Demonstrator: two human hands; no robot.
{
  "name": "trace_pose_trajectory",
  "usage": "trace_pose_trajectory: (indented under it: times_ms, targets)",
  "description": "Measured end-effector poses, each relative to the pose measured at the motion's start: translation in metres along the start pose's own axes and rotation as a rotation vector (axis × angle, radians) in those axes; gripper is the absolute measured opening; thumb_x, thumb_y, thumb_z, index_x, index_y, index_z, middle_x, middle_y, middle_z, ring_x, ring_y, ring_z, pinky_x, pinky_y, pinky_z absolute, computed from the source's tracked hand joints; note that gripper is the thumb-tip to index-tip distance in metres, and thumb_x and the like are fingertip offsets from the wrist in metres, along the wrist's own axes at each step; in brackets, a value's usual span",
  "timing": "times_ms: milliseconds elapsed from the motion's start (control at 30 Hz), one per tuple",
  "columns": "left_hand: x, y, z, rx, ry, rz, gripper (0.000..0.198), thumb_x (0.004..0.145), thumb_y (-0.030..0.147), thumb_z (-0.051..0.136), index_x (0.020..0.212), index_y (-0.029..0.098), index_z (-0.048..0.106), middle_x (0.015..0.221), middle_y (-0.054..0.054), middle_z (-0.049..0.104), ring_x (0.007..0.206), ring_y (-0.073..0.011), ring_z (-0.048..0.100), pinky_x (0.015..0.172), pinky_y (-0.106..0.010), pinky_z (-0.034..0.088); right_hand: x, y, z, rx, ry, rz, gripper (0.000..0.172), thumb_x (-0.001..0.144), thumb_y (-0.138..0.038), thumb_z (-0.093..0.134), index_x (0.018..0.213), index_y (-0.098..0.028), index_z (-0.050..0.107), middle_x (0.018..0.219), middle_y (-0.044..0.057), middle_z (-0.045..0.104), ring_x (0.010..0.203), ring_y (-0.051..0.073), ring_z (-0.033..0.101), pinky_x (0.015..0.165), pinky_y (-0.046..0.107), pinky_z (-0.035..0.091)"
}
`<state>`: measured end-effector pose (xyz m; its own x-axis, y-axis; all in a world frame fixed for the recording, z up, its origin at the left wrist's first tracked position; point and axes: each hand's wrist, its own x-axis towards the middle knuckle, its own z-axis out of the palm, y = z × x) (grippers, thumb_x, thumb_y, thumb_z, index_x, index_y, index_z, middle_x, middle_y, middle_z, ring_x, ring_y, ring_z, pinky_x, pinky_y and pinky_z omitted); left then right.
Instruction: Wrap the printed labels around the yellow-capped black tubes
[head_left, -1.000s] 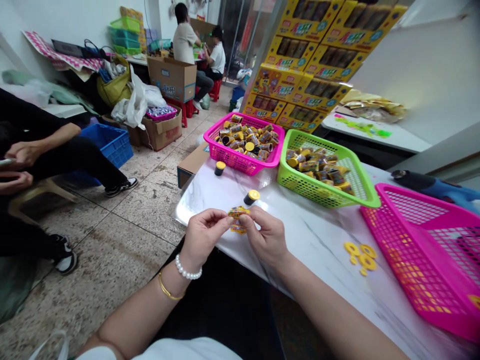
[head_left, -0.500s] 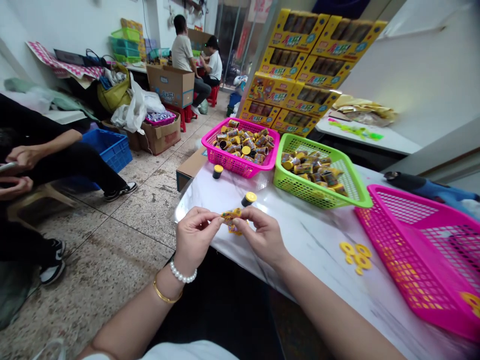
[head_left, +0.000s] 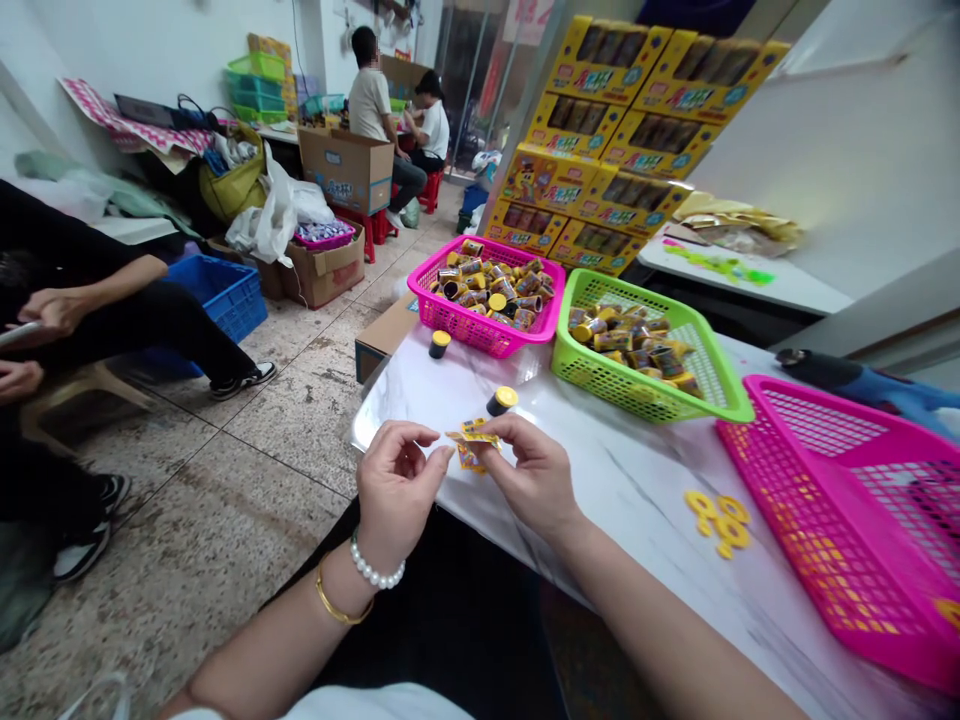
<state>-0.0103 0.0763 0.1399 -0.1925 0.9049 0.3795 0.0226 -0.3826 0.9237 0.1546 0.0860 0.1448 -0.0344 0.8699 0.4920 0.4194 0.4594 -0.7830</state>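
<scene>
My right hand (head_left: 534, 475) pinches a small yellow printed label (head_left: 480, 438) between thumb and forefinger, above the table's front edge. Just left of the label is my left hand (head_left: 401, 480), its thumb and forefinger slightly apart with nothing visible between them; the other fingers are curled in. Another yellow printed piece (head_left: 469, 460) shows beneath the held one, partly hidden by it. Beyond my hands, a small black tub with a yellow lid (head_left: 502, 400) rests on the white table (head_left: 600, 520). A second lidded tub (head_left: 439, 344) stands farther back.
A pink basket (head_left: 480, 335) and a green basket (head_left: 637, 385) hold many small yellow-and-brown tubs. Yellow ring-shaped pieces (head_left: 718, 520) lie near a large pink basket (head_left: 832, 530). Yellow boxes (head_left: 600, 180) are stacked behind. A seated person (head_left: 82, 290) is at left.
My left fingers have let go of the label and parted slightly. The label stays in my right hand, turned to show a flatter edge. The view has shifted a little.
</scene>
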Motion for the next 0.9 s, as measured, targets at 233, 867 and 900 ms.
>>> trace_pose_trajectory:
  times_ms: [233, 867, 900]
  targets:
    - [-0.004, -0.001, 0.001, 0.125, -0.072, 0.168, 0.007, 0.083, 0.019, 0.073, 0.090, 0.019, 0.074, 0.081, 0.000, 0.060, 0.055, -0.0054, 0.048, 0.052, -0.018, 0.043, 0.001, -0.002, 0.001, -0.034, -0.025, -0.040, 0.005, 0.084, -0.016, 0.064, 0.083, -0.020, 0.066, 0.078, 0.001, 0.068, 0.071, 0.016, 0.064, 0.068, 0.030, 0.051]
    - [-0.006, -0.027, 0.013, 0.171, -0.030, 0.083, 0.010, 0.082, 0.016, 0.058, 0.072, 0.020, 0.060, 0.061, 0.002, 0.062, 0.047, -0.0086, 0.053, 0.049, -0.019, 0.039, -0.001, 0.014, 0.011, -0.015, -0.080, 0.011, 0.028, 0.093, -0.043, 0.059, 0.075, -0.021, 0.065, 0.071, 0.002, 0.064, 0.066, 0.018, 0.061, 0.062, 0.028, 0.050]
    - [-0.007, -0.028, 0.014, 0.108, -0.024, -0.019, 0.009, 0.081, 0.021, 0.060, 0.072, 0.019, 0.060, 0.060, 0.002, 0.062, 0.044, -0.0075, 0.049, 0.047, -0.019, 0.035, -0.003, 0.015, 0.013, -0.001, -0.070, 0.018, 0.029, 0.092, -0.045, 0.060, 0.076, -0.021, 0.066, 0.072, 0.002, 0.064, 0.066, 0.019, 0.061, 0.062, 0.028, 0.050]
